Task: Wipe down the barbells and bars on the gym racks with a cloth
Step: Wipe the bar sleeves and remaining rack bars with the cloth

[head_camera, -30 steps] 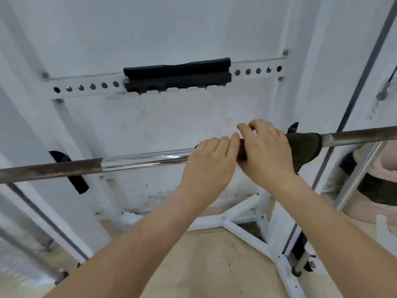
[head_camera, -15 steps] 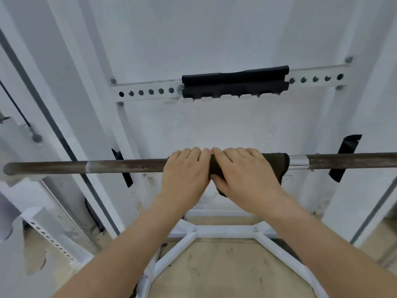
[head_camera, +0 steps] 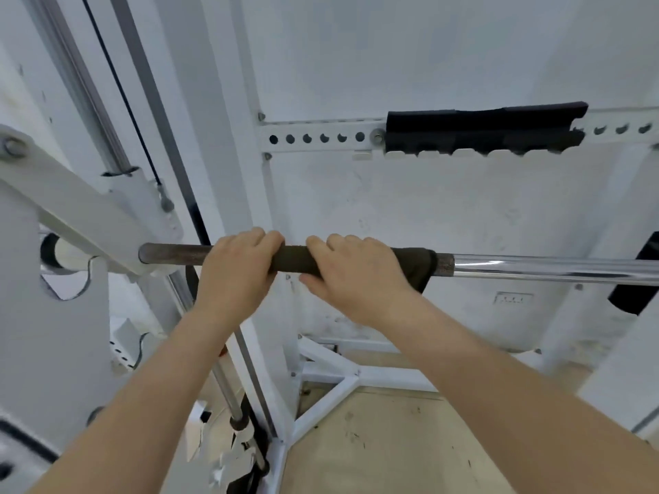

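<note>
A long barbell (head_camera: 542, 267) runs across the view at chest height, rusty brown at its left end and shiny chrome to the right. A dark olive cloth (head_camera: 294, 258) is wrapped around the bar near its left end. My left hand (head_camera: 237, 269) grips the bar and the cloth's left edge from above. My right hand (head_camera: 351, 272) grips the cloth-covered bar just beside it, with a flap of cloth hanging under the wrist.
White rack uprights (head_camera: 246, 194) stand behind the bar. A perforated white crossbar with a black pad (head_camera: 481, 131) is mounted higher up. A white lever arm (head_camera: 82, 212) and a cable are at left. White base struts (head_camera: 328, 397) lie on the tan floor.
Both hands and the cloth have slid left along the bar toward its rusty end. The view has swung left, and more chrome shows to the right.
</note>
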A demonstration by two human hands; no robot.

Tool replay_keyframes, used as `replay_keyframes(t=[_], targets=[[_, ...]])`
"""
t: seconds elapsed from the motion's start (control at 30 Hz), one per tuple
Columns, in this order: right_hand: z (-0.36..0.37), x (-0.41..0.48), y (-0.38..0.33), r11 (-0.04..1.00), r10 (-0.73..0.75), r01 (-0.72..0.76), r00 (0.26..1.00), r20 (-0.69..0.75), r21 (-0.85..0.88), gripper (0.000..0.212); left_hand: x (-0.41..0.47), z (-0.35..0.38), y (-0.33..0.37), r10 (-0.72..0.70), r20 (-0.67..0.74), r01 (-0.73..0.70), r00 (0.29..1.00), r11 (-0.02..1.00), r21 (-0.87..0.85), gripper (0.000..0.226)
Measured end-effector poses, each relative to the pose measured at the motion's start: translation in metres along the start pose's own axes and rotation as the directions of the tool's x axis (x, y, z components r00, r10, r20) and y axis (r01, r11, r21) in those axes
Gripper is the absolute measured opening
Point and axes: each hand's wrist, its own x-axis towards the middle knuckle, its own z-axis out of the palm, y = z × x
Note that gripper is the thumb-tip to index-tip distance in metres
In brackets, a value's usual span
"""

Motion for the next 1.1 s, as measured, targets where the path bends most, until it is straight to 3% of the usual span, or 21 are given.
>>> replay_keyframes(t=[0.1,0.23,0.33,0.43,0.57,0.9,1.0,1.1], targets=[[-0.013,-0.033,0.044,0.997,0.067,-0.066,0.997,0.037,-0.038,0.041,0.015,-0.007,0.02,0.003,0.096,0.004,0.995,0.998,-0.07,0.014],[-0.03,-0.075,0.096,0.957,0.247,-0.226,0.964,0.102,-0.181,0.033,0.022,-0.002,0.123,0.214,-0.087,-0.219,0.973,0.974,-0.06,0.034],[-0.034,-0.06,0.093,0.95,0.297,-0.265,0.93,0.216,-0.163,0.018,0.028,0.0,0.165,0.243,-0.114,-0.25,0.963,0.967,-0.045,0.029],[-0.03,-0.041,0.074,0.974,0.226,-0.22,0.947,0.227,-0.052,0.022,0.025,0.004,0.118,0.197,-0.101,-0.191,0.975,0.98,0.063,0.03],[-0.012,-0.039,0.05,0.999,0.04,-0.04,0.999,0.021,0.021,0.028,-0.002,0.007,0.024,0.038,-0.108,-0.032,0.993,0.997,0.065,0.02],[0.001,-0.066,0.067,0.999,0.028,-0.025,0.995,-0.092,0.041,0.061,-0.022,0.009,-0.06,-0.206,-0.118,0.224,0.971,0.96,0.166,0.022],[-0.004,-0.064,0.059,0.998,0.038,-0.036,0.998,-0.048,0.047,0.069,-0.021,0.008,-0.069,-0.294,-0.085,0.304,0.952,0.936,0.176,0.02],[-0.013,-0.048,0.04,0.997,0.077,-0.077,0.991,0.107,-0.002,0.06,-0.015,0.003,-0.058,-0.362,-0.018,0.36,0.932,0.921,0.147,0.016]])
